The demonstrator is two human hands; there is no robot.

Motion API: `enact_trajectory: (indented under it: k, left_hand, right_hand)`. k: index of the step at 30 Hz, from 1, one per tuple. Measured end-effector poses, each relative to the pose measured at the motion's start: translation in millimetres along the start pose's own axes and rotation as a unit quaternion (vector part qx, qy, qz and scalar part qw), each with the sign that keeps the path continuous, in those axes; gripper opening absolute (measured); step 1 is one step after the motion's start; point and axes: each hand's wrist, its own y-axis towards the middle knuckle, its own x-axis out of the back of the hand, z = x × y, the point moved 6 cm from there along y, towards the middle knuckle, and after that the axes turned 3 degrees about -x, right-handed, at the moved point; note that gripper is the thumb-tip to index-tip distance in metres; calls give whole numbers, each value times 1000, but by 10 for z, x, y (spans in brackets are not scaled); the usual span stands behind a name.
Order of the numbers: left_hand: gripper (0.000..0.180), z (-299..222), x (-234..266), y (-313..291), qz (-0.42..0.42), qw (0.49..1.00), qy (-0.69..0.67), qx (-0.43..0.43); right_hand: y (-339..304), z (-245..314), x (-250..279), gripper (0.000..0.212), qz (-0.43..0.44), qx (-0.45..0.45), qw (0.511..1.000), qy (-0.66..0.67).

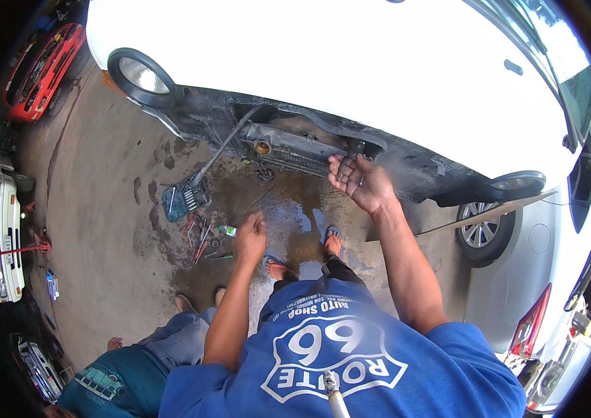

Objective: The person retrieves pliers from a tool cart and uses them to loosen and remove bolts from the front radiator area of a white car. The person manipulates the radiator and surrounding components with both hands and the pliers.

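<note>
A white cigarette with an ashy tip (pixel 338 403) juts from the lower border over the wearer's blue short-sleeved shirt with white lettering (pixel 421 369). Ahead, a white car with round headlights (pixel 351 63) spans the top, its lower front edge curving across above dark inner parts and a black finned radiator (pixel 295 159). The right hand (pixel 361 182) is raised palm-up just below that edge, near the radiator's right end, fingers partly curled and apart; a thin dark piece (pixel 344 164) shows at them, but I cannot tell whether it is pinched. The left hand (pixel 251 235) hangs over wet floor, well apart from the car, fingers folded in; whether they enclose anything I cannot tell. A long grey bar (pixel 226 144) slants from the car's edge down to a blue tool case (pixel 184 200), bounding the left hand's space. Beyond it, grey concrete floor (pixel 111 188) opens widely leftward. Rightward, a slim brown panel (pixel 448 224) and a silver car (pixel 501 292) narrow the room, while a teal-shirted person (pixel 118 380) sits close at lower left.
</note>
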Motion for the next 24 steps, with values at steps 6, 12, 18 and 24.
enact_trajectory:
  k: [6,12,18,24]
  left_hand:
    - [28,1339,126,-1165,136,973,135,128]
    - [31,1236,-89,-1447,201,949,119,210]
    - [30,559,-320,-868,186,974,59,116]
    - [30,-171,-482,-157,184,982,1,51]
  right_hand:
    - [-175,-90,-138,52,27,-59,996,-55]
    - [-110,-158,-95,48,58,-29,997,30]
    - [-63,-190,-38,39,-8,-9,999,42]
    - [77,-284,-132,51,42,-19,988,146]
